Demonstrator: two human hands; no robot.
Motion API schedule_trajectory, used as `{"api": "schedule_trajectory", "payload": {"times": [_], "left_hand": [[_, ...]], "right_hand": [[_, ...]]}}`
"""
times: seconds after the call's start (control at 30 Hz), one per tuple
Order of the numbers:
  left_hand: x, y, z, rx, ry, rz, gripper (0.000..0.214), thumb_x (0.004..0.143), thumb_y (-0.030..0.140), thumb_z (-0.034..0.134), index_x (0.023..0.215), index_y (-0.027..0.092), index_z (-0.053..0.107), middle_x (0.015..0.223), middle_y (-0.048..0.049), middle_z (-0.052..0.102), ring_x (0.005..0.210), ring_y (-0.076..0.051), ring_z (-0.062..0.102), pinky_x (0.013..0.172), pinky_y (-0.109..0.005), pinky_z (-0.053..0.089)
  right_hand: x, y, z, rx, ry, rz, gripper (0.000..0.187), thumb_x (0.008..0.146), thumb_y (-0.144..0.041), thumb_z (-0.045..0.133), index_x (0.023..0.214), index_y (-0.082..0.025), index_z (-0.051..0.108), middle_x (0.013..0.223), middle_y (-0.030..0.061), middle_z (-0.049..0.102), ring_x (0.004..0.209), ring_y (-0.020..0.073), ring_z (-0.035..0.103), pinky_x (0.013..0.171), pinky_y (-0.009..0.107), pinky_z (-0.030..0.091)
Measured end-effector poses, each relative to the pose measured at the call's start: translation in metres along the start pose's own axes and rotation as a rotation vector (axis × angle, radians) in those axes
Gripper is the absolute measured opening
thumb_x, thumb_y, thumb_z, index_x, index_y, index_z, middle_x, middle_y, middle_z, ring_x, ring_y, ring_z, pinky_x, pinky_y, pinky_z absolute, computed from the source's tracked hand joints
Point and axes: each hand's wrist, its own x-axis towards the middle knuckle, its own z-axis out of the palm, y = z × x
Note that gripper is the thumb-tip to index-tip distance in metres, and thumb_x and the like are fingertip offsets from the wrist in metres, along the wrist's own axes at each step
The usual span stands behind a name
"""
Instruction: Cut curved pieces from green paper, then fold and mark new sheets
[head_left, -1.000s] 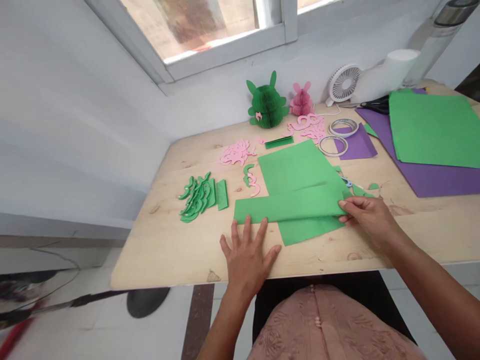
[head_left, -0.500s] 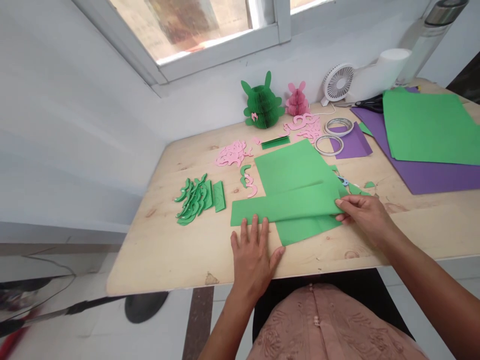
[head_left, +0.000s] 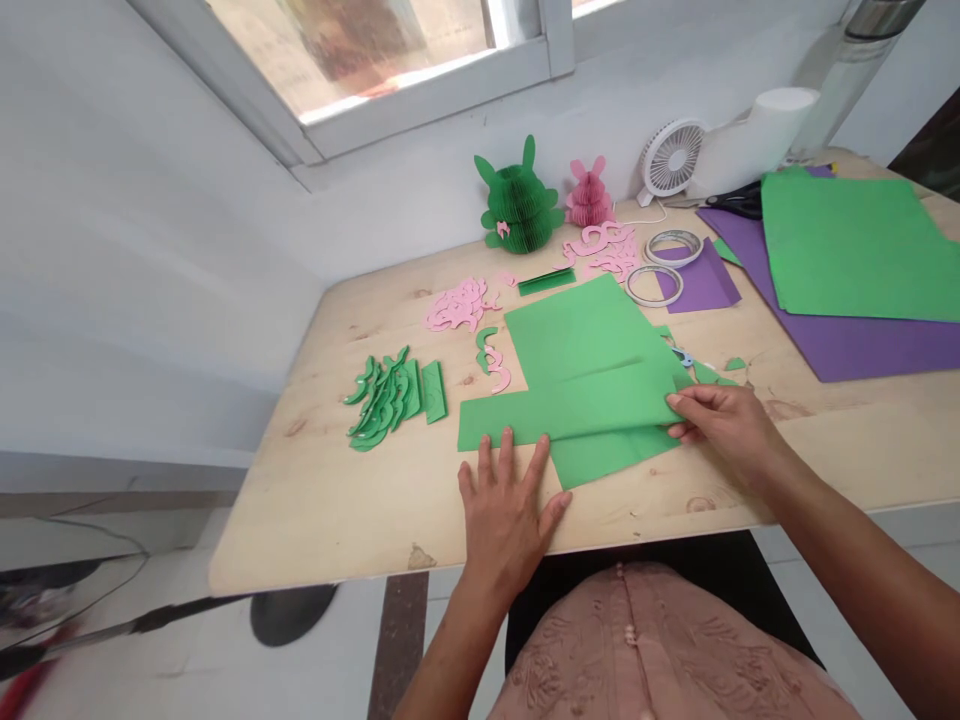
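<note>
We see a pale wooden table [head_left: 337, 500] set against a white wall [head_left: 150, 250]. Above the table, a white-framed window [head_left: 420, 85] lets in daylight. Below the table lies a light floor [head_left: 187, 665], with a dark round base [head_left: 292, 612] under the table's left edge.

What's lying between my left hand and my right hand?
In the head view, the folded green paper strip spans from the left hand to the right hand.

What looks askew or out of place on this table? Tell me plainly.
The green strip lies crooked across the green sheet, jutting past its left edge; the left hand presses it, the right hand pinches its end. What look like small scissors sit partly hidden under the sheet.
</note>
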Motion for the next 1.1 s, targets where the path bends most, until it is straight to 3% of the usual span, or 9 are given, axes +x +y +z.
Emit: {"api": "schedule_trajectory", "payload": {"times": [0.23, 0.4, 0.63, 0.83, 1.1], "left_hand": [[0.003, 0.002, -0.007, -0.025, -0.033, 0.001, 0.058, 0.086, 0.061, 0.041, 0.140, 0.041, 0.034, 0.146, -0.0137, 0.036, 0.131, -0.042, 0.033, 0.096, -0.061, 0.032], [0.003, 0.001, -0.007, -0.030, 0.010, 0.023, 0.057, 0.086, 0.059, 0.042, 0.140, 0.039, 0.037, 0.147, -0.0123, 0.036, 0.136, -0.039, 0.028, 0.103, -0.064, 0.024], [0.007, 0.008, -0.007, -0.073, 0.011, 0.106, 0.054, 0.091, 0.047, 0.041, 0.139, 0.023, 0.042, 0.145, -0.0091, 0.042, 0.135, -0.028, 0.035, 0.107, -0.046, 0.032], [0.004, 0.015, 0.002, -0.077, 0.080, 0.071, 0.059, 0.087, 0.052, 0.046, 0.137, 0.021, 0.044, 0.144, -0.0122, 0.043, 0.133, -0.032, 0.035, 0.106, -0.050, 0.031], [0.004, 0.017, 0.005, -0.103, 0.065, 0.054, 0.060, 0.085, 0.056, 0.047, 0.138, 0.028, 0.044, 0.144, -0.0125, 0.041, 0.133, -0.034, 0.035, 0.105, -0.053, 0.029]], "right_hand": [[0.000, -0.001, 0.001, 0.002, -0.002, 0.000, 0.023, 0.060, -0.039, 0.078, 0.065, -0.020, 0.066, 0.054, -0.0018, 0.063, 0.053, 0.0159, 0.064, 0.046, 0.022, 0.050], [-0.001, -0.002, 0.001, -0.014, -0.005, -0.004, 0.024, 0.061, -0.040, 0.076, 0.063, -0.019, 0.065, 0.051, -0.0021, 0.062, 0.052, 0.0153, 0.064, 0.047, 0.022, 0.050], [-0.002, -0.002, 0.002, -0.005, -0.005, -0.012, 0.027, 0.061, -0.043, 0.077, 0.066, -0.019, 0.065, 0.050, -0.0013, 0.062, 0.052, 0.0162, 0.064, 0.047, 0.023, 0.051], [-0.003, -0.004, 0.002, -0.010, -0.013, -0.020, 0.028, 0.061, -0.044, 0.077, 0.062, -0.019, 0.064, 0.050, -0.0011, 0.062, 0.052, 0.0167, 0.064, 0.047, 0.024, 0.051], [-0.002, -0.004, 0.001, -0.048, -0.023, 0.010, 0.024, 0.066, -0.040, 0.074, 0.062, -0.019, 0.064, 0.050, -0.0010, 0.063, 0.052, 0.0147, 0.063, 0.050, 0.022, 0.050]]}}
